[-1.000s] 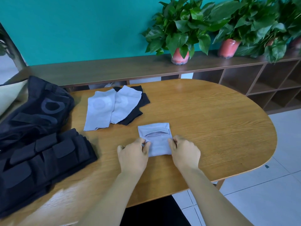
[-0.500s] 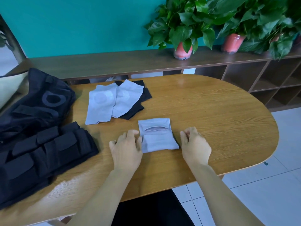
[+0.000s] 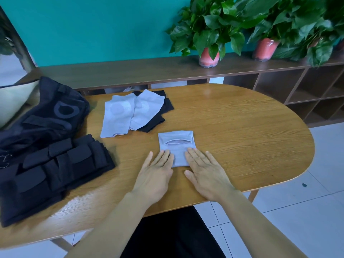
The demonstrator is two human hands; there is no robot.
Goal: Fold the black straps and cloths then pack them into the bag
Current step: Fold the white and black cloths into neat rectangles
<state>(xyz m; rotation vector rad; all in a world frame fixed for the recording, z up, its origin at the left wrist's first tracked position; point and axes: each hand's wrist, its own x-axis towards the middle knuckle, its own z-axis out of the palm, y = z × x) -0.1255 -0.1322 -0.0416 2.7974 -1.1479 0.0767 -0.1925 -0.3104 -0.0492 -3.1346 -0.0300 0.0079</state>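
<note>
Head view, read from left to right. At the far left edge, one black bag (image 3: 42, 116) with a grey printed mark lies partly on the oval wooden table (image 3: 242, 138) and partly off its edge. Just in front of it sits one stack of black straps (image 3: 55, 170), folded flat, with several rectangular tabs showing on its upper face; the number of straps in the stack cannot be told. Further in, toward the table's far side, two light grey cloths (image 3: 119, 116) lie flat and side by side, their inner edges overlapping, both resting partly on one black cloth (image 3: 158, 116) whose right and lower edges show beneath them. Near the table's front centre lies one folded grey cloth (image 3: 176, 144), a compact rectangle with a slit-like opening across its upper half. Two bare hands press on its near end: the left hand (image 3: 154, 175) lies palm down, fingers straight and close together, its fingertips on the cloth's lower left corner; the right hand (image 3: 206, 172) lies palm down, fingers straight and slightly spread, its fingers covering the lower right corner. Neither hand grips anything. Behind the table, one long dark shelf unit (image 3: 130, 71) carries two potted plants (image 3: 208, 34) in pinkish pots against a teal wall.
</note>
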